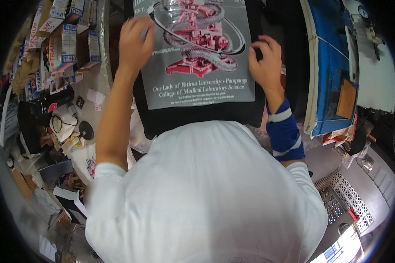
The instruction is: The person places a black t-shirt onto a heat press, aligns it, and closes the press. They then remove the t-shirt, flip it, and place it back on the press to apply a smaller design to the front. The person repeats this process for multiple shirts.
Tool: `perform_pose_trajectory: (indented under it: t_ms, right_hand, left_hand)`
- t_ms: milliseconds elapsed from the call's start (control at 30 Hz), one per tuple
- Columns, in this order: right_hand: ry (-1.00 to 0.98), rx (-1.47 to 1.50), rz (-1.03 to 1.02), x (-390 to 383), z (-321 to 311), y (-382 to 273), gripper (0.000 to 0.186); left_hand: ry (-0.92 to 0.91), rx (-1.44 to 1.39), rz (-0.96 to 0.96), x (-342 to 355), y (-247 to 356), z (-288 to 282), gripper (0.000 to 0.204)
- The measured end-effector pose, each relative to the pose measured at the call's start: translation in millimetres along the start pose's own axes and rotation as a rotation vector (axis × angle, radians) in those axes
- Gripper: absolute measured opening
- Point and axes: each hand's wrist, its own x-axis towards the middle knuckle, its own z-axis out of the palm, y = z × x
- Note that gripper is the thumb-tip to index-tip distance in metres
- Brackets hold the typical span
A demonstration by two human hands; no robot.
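Observation:
A printed grey sheet (197,94) with red machinery, silvery coils and lettering lies on a black padded board (175,115) in front of me. My left hand (136,44) is at the sheet's left side, its fingers loosely bent and apart, with nothing visible in them. Opposite it, my right hand (265,59) is at the right side, fingers curved and open; whether either hand touches the sheet is unclear. A blue band with pale stripes wraps my right forearm.
Stacked cardboard boxes (66,44) stand at the left, above a cluttered surface with a black cylindrical item (52,105). A blue machine or frame (324,79) with a brown block (346,98) stands at the right. A patterned vent-block wall (346,197) shows lower right.

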Motion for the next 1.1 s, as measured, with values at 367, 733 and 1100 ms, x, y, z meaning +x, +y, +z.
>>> perform_pose_trajectory:
  t_ms: [367,733,1100]
  right_hand:
    - [-0.072,0.019,-0.022,-99,-17,-9,0.03]
    - [-0.023,0.031,-0.043,-104,-9,0,0.033]
    - [-0.037,0.045,-0.038,-105,-8,4,0.033]
  left_hand:
    - [-0.019,0.046,-0.283,-176,74,-47,0.024]
    - [0.059,0.044,-0.24,-187,66,-35,0.027]
    - [0.061,0.033,-0.244,-188,66,-35,0.027]
